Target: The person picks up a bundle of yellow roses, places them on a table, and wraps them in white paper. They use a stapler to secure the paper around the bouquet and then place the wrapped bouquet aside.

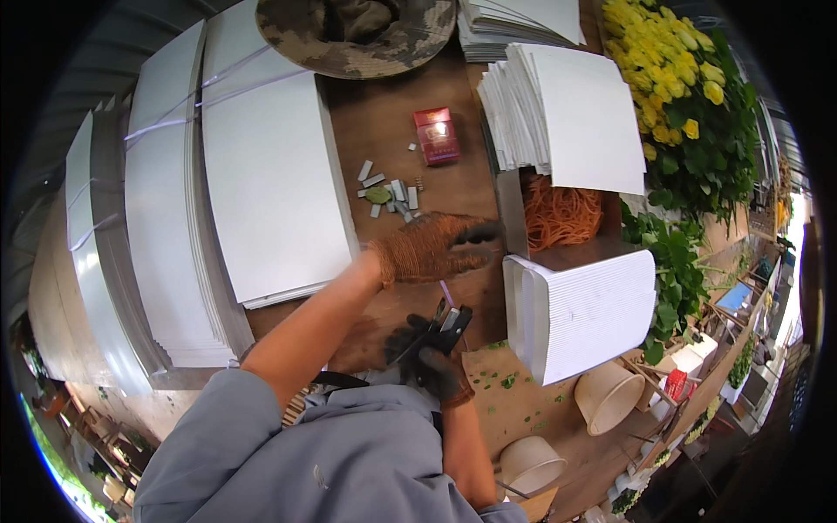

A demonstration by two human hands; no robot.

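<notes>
My left hand [439,252], in an orange knit glove with dark coated fingers, hovers palm down over the brown wooden table. Its fingers point right and are apart, with nothing visible in them. Just beyond it lie loose strips of staples [397,191], a small spring [419,183] and a green leaf [378,195]. Close to my body, my right hand [438,372], gloved alike, is closed around a black hand stapler [456,329] with a silvery part showing. A thin purple strap [447,293] shows on the table between my hands.
Strapped stacks of white sheets [274,176] line the left. A camouflage hat [356,36] and a red cigarette box [437,136] lie further off. To the right stand white cardboard [592,114], corrugated sheets [582,317], a box of orange rubber bands [563,212] and yellow roses [667,72].
</notes>
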